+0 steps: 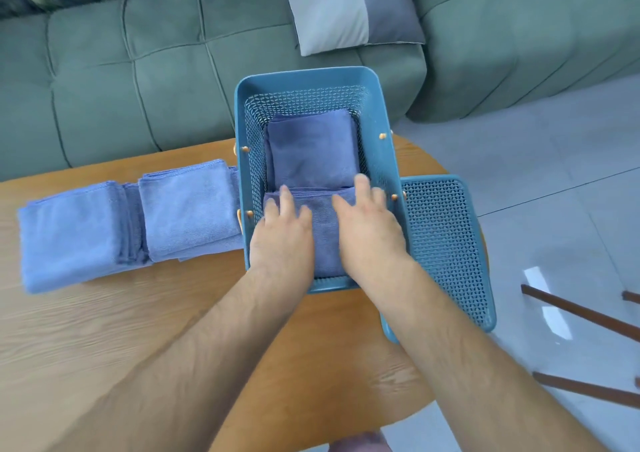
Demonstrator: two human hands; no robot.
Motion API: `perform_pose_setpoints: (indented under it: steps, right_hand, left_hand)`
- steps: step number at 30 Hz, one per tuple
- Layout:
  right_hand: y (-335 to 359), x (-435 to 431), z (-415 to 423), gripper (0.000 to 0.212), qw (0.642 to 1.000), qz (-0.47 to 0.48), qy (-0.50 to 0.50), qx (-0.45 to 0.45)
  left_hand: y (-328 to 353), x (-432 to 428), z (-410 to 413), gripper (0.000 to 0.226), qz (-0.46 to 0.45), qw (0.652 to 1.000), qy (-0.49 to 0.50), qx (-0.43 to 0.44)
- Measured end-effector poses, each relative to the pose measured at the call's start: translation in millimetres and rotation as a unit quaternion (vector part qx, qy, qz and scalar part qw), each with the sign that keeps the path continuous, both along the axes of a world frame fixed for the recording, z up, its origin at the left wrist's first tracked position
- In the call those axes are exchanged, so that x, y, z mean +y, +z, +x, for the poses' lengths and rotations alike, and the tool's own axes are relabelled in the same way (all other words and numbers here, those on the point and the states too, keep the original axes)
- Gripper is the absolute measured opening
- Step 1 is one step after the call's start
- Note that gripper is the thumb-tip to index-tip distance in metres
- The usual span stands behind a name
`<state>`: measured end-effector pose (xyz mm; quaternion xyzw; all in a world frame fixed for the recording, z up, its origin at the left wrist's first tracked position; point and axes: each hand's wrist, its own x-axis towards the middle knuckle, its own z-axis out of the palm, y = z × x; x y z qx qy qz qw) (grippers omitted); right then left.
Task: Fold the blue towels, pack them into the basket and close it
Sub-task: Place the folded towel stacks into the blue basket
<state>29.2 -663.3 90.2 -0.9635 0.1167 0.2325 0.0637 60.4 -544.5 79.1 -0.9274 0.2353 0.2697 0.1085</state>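
- Near towel [323,230] in basket [304,74]: mostly under left hand [280,237] & right hand [369,233]; only mid strip + far edge show
- Basket's near wall: partly behind both wrists
- Lid [446,243]: near-left corner behind right forearm
- Left towel stack [69,237]: motion-blurred, layer count unclear
- Desk [104,320]: cut by left & bottom edges
- Brown bars [581,312] at right: cut by edge, can't ID
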Motion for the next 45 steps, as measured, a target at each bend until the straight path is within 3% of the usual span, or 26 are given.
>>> perform_pose_setpoints:
  steps: [3, 6, 10, 14, 17, 19, 22, 24, 27, 29, 32, 35, 38, 41, 45]
  right_hand:
    - [-12.9, 6.3, 10.4, 0.076, 0.997, 0.049, 0.015, 0.049]
    - [-32.2, 13.1, 16.8, 0.073, 0.993, 0.067, -0.005, 0.093]
    - [-28.6, 12.1, 18.7, 0.065, 0.993, 0.074, -0.02, 0.086]
    - [-7.0, 17.1, 8.8, 0.065, 0.997, 0.047, 0.013, -0.053]
    - [9.2, 29.9, 2.2, 0.066, 0.977, 0.106, 0.015, -0.185]
    - [18.2, 44.7, 4.6, 0.063, 0.953, 0.152, 0.016, -0.26]
    - [24.2, 81.9, 20.0, 0.056, 0.93, 0.186, 0.045, -0.314]
    - [17.6, 111.9, 33.8, 0.055, 0.933, 0.203, 0.084, -0.284]
    - [0.9, 148.9, 53.4, 0.057, 0.95, 0.205, 0.151, -0.179]
    - [-12.9, 163.1, 68.0, 0.061, 0.967, 0.153, 0.169, -0.112]
    - [-32.6, 175.2, 91.2, 0.07, 0.99, 0.071, 0.124, 0.013]
    - [-58.6, 180.3, 101.7, 0.08, 0.992, 0.052, 0.069, 0.095]
    - [-68.6, 182.1, 101.5, 0.069, 0.994, 0.074, 0.033, 0.07]
    - [-61.0, 181.7, 99.7, 0.048, 0.993, 0.114, 0.012, -0.004]
    - [-32.8, 179.4, 92.4, 0.046, 0.971, 0.201, 0.027, -0.124]
  left_hand:
    - [-22.1, -3.1, 7.3, 0.087, -0.008, 0.998, 0.044, 0.046]
    - [-40.7, -8.1, 6.7, 0.084, -0.02, 0.995, 0.062, 0.071]
    - [-37.0, -11.4, 8.4, 0.073, -0.014, 0.995, 0.06, 0.072]
    - [-10.0, 5.8, 6.8, 0.064, -0.077, 0.994, 0.001, -0.081]
    - [15.3, 37.0, 12.6, 0.059, -0.201, 0.953, 0.002, -0.227]
    - [25.3, 63.6, 20.9, 0.052, -0.281, 0.919, 0.039, -0.275]
    - [21.7, 106.0, 36.3, 0.047, -0.297, 0.91, 0.11, -0.269]
    - [3.5, 134.4, 44.1, 0.048, -0.258, 0.919, 0.162, -0.251]
    - [-26.1, 165.6, 48.8, 0.056, -0.197, 0.932, 0.265, -0.149]
    - [-41.9, 176.0, 49.3, 0.062, -0.174, 0.933, 0.309, -0.067]
    - [-54.7, 180.4, 52.0, 0.065, -0.174, 0.916, 0.36, -0.007]
    - [-58.7, 179.1, 54.1, 0.064, -0.195, 0.899, 0.391, -0.008]
    - [-58.1, 179.6, 56.1, 0.055, -0.233, 0.878, 0.417, -0.02]
    - [-54.1, 187.3, 61.9, 0.042, -0.307, 0.834, 0.458, -0.007]
    - [-22.8, 197.2, 62.6, 0.036, -0.392, 0.804, 0.445, -0.042]
